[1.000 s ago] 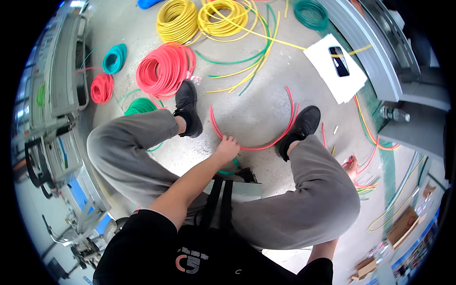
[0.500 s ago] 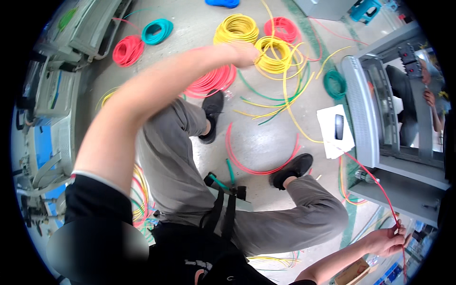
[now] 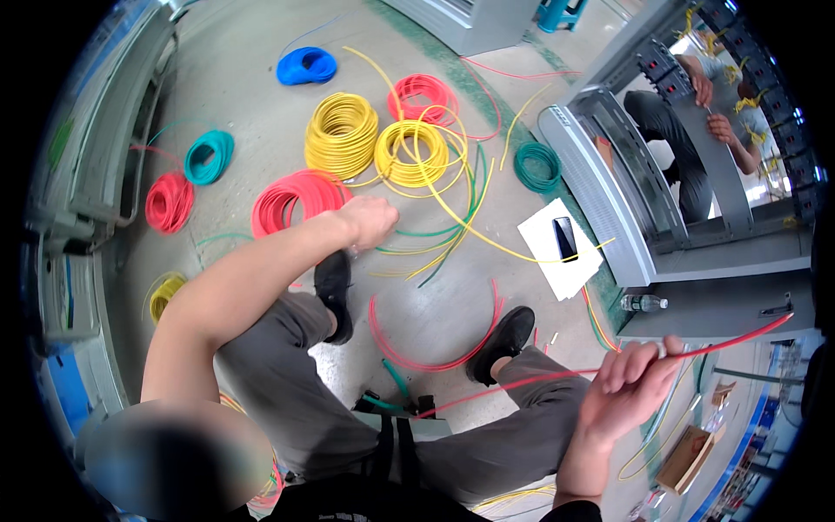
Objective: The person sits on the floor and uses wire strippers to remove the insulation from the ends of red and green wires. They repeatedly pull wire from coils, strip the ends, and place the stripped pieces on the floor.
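Right hand (image 3: 626, 393): clamped on red wire (image 3: 739, 340) — I can't make out its lower end
Left hand (image 3: 372, 222): curled, grip I can't tell — forearm (image 3: 261, 280) hides red coil's (image 3: 271, 205) near edge

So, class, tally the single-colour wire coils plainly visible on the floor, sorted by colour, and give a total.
Red coils: 3
Yellow coils: 3
Green or teal coils: 2
Blue coil: 1
Total: 9
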`<state>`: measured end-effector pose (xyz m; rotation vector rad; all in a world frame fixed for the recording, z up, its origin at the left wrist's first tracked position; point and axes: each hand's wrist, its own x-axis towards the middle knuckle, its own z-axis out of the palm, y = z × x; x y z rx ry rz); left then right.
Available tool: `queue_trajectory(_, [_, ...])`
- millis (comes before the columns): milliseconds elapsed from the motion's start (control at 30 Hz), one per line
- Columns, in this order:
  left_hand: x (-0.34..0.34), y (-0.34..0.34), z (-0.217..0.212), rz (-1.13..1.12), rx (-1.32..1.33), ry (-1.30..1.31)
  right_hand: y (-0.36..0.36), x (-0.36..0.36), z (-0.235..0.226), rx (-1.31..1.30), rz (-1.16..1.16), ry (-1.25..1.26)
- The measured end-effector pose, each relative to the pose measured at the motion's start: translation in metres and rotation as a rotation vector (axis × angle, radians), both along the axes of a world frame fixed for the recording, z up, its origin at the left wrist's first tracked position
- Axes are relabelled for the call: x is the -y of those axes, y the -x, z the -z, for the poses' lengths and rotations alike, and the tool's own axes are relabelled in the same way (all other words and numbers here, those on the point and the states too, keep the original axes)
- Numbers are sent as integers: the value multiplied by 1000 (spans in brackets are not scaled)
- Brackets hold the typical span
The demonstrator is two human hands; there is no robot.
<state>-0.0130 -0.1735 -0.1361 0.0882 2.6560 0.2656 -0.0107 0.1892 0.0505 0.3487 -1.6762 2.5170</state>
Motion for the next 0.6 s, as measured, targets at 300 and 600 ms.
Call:
queue_trajectory(300, [-47, 224, 45, 72, -282, -71, 24, -20, -10, 252, -18, 177])
queue_trajectory(600, [-9, 393, 230, -202, -357, 312, 63, -51, 24, 391, 128, -206])
